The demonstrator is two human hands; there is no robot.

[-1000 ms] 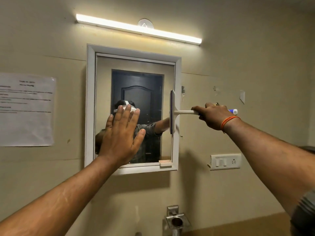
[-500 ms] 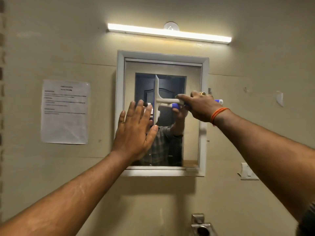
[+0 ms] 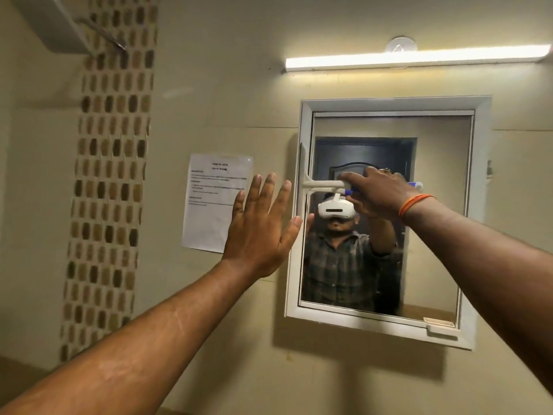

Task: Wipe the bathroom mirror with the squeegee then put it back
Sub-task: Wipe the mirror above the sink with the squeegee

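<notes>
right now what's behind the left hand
Behind the left hand: beige wall, the right edge of a taped paper notice, and near the thumb the mirror frame. The notice's covered part can't be seen.

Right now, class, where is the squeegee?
In the head view, the squeegee is in the right hand, its blade upright at the mirror's left edge.

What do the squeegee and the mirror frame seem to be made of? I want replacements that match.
Squeegee: looks like moulded plastic, off-white and matt, with a blue section at the grip where the right hand holds it; the blade material cannot be told.
Mirror frame: smooth white profile with a slight sheen and mitred corners, probably plastic or painted metal; the look leaves it open.
</notes>
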